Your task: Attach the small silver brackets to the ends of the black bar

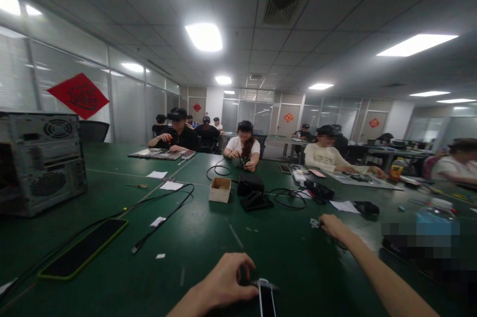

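My left hand (234,277) is at the bottom middle, fingers curled and thumb tip against a thin, blurred flat piece (274,286). That piece crosses the top end of a white-edged phone-like device (267,301) with a dark face, cut off by the bottom of the view. Further out to the right, my right hand (333,227) reaches low over the green table (208,237). Its fingertips are closed at a small pale metallic piece (315,223), whose kind is too small to make out. A dark cord (341,245) shows partly behind the right wrist.
A small open cardboard box (219,191) and a black case (250,185) stand ahead. Leftward lie a green-edged phone (85,250), a black cable (164,217) and a computer case (44,163). A water bottle (437,217) is at right. Several people sit across the table.
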Demonstrator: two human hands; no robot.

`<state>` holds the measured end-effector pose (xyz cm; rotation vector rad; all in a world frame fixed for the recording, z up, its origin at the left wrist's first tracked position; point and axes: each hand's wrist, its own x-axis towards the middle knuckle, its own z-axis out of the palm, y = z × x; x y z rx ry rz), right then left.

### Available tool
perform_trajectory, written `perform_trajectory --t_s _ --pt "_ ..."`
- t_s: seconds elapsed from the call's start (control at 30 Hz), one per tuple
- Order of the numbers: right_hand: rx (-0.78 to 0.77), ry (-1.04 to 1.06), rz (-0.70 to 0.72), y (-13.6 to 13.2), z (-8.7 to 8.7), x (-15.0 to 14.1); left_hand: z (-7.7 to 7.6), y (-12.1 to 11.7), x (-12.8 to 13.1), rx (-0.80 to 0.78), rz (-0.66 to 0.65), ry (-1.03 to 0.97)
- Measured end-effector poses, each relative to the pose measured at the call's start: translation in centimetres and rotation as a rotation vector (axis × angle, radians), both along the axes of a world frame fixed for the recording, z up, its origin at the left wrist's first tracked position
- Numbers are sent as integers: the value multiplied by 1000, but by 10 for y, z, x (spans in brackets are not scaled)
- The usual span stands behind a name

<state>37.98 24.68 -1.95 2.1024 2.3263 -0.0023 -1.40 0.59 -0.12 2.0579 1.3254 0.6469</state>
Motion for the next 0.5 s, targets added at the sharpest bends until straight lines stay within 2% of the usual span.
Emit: perform_trajectory --t_s 0.27,0.5 --pt "6 53 -29 -3 5 5 2 0 -1 10 1 13" --pt "57 122 -139 -5 12 4 7 -1 0 -8 -5 11"
